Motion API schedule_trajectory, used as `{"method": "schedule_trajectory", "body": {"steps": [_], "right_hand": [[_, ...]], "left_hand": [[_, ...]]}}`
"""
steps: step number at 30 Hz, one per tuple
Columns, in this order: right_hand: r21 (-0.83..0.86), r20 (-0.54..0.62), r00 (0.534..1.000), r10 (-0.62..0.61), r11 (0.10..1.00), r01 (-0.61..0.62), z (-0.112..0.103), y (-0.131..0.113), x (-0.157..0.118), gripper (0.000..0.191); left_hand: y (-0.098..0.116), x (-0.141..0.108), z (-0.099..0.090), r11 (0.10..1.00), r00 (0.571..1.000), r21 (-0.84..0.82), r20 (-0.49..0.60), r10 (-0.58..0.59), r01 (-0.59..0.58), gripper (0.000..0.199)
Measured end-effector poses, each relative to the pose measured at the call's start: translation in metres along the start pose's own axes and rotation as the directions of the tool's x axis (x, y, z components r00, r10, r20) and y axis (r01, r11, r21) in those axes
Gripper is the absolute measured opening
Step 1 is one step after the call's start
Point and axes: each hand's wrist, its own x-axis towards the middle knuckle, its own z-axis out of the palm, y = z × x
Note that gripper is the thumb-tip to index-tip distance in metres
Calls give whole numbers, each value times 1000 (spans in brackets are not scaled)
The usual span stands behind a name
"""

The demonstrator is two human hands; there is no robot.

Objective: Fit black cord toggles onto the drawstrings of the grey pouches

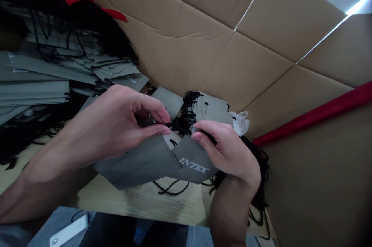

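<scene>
A flat grey fabric bag [192, 158] printed "INTEX" is held up in front of me, its top edge dipping in a V between my hands. With thumb and index finger, my left hand [124, 123] pinches a dark piece at the bag's upper left, perhaps its black cord; the exact grip is partly hidden. On the other side, my right hand [229, 146] is closed on the bag's upper right corner. A thin black cord [171, 192] loops below the bag on the pale wooden table [122, 202].
Stacks of similar grey bags [35, 88] with black cords fill the left. More bags [213, 107] lie behind my hands, beside a crumpled clear plastic bag [241, 123]. Cardboard walls [186, 33] enclose the back and right. A red strip [314, 113] slants across the right.
</scene>
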Motion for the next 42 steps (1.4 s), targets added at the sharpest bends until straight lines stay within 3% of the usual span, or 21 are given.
{"method": "schedule_trajectory", "body": {"steps": [9, 12, 16, 19, 21, 23, 25, 28, 31, 36, 42], "right_hand": [[-10, 6, 1000, 5, 1000, -5, -1, 0, -1, 22], [-109, 126, 978, 169, 982, -156, 2, 9, -1, 22], [-255, 245, 895, 373, 915, -312, 16, 36, 5, 29], [-296, 141, 902, 407, 887, -354, 25, 47, 11, 16], [-299, 37, 923, 383, 886, -355, 25, 40, 13, 10], [-224, -72, 959, 273, 933, -282, 21, 24, 12, 9], [-59, -208, 973, 98, 992, -112, 16, 3, 10, 9], [74, -339, 940, -24, 996, 52, 15, -20, 7, 13], [51, -433, 897, -83, 992, 116, 21, -26, 8, 17], [19, -486, 864, -135, 986, 165, 30, -21, 14, 19], [78, -543, 833, -102, 982, 171, 34, -25, 15, 24]], "left_hand": [[0, 0, 0, 1000, 1000, 10, 13, 6, -6, 13], [-1, -1, 1, 1000, 1000, 7, -12, 25, -25, 11], [3, 0, 3, 997, 999, -52, -1, 52, -52, 7], [9, 1, 5, 991, 999, -130, 26, 33, -29, 7], [11, 1, 7, 984, 1000, -181, 18, 10, -7, 7], [12, 0, 9, 973, 1000, -231, -27, -6, 0, 4], [11, -1, 10, 964, 997, -266, -73, -22, 1, 4], [11, -1, 13, 955, 994, -294, -90, -54, 25, 8], [12, 0, 15, 942, 995, -333, -74, -73, 45, 9], [14, 1, 20, 934, 995, -356, -86, -59, 24, 9], [16, 2, 22, 949, 991, -310, -134, 19, -60, 9]]}}
